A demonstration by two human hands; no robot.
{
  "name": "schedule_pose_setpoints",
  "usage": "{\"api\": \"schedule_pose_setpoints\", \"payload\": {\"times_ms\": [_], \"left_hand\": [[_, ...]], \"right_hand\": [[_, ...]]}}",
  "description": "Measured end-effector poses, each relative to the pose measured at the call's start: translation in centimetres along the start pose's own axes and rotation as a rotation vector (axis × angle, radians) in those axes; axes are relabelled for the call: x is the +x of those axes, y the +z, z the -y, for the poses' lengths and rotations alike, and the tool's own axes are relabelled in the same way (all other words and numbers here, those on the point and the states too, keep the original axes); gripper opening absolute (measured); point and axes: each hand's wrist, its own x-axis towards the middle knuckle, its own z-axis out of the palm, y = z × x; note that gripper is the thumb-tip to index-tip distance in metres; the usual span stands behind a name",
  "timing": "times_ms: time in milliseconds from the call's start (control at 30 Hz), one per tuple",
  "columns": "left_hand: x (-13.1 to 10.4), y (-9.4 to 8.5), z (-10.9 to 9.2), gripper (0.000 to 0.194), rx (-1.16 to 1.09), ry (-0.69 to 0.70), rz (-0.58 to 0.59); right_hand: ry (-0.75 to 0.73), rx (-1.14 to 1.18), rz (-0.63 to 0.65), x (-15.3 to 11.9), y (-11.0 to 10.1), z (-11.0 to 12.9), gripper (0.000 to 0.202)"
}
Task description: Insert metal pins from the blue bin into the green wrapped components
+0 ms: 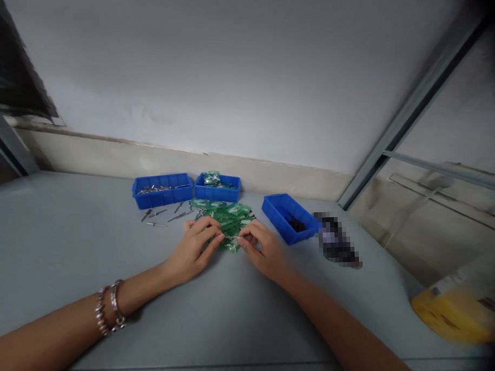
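Note:
A thin metal rod (pixel 231 237) spans the gap between my two hands. My left hand (pixel 198 244) pinches its left end between thumb and fingers. At the other end, my right hand (pixel 262 247) closes thumb and fingers on it. Just behind the hands lies a pile of green plastic packets (pixel 228 216), partly hidden by them. Several loose metal pins (pixel 156 225) are scattered on the grey table left of the pile.
Behind stand a blue bin (pixel 162 198) of metal pins and a blue bin (pixel 218 194) with green packets. Right is a blue bin (pixel 287 235) with small dark parts, beside a pixelated dark object (pixel 336 242). A yellow container (pixel 451 316) sits far right. Metal posts flank the table.

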Motion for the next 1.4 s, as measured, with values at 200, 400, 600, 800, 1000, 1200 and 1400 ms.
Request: {"api": "schedule_pose_setpoints", "payload": {"times_ms": [200, 400, 600, 800, 1000, 1200, 1400], "left_hand": [[-0.01, 0.01, -0.09, 0.023, 0.005, -0.004, -0.012], [0.0, 0.02, -0.14, 0.024, 0.018, -0.039, 0.018], [0.03, 0.05, -0.08, 0.027, 0.018, -0.008, -0.002], [0.12, -0.09, -0.04, 0.023, 0.012, 0.011, -0.037], [0.17, 0.09, 0.11, 0.031, -0.005, -0.009, 0.075], [0.25, -0.08, 0.15, 0.032, -0.002, -0.022, 0.042], [0.3, -0.04, 0.42, 0.029, 0.009, -0.012, 0.087]], "right_hand": [[0.022, -0.009, 0.016, 0.04, 0.0, 0.01, 0.018], [0.001, -0.006, -0.005, 0.02, -0.1, 0.05, 0.013], [0.021, -0.015, 0.048, -0.11, 0.01, 0.01, 0.012], [0.056, -0.008, 0.114, -0.32, 0.54, -0.18, 0.011], [0.014, -0.024, 0.0, 0.03, -0.29, 0.43, 0.014], [0.007, -0.035, 0.07, -0.24, 0.0, 0.03, 0.012], [0.012, -0.048, 0.111, -0.44, 0.25, -0.26, 0.012]]}}
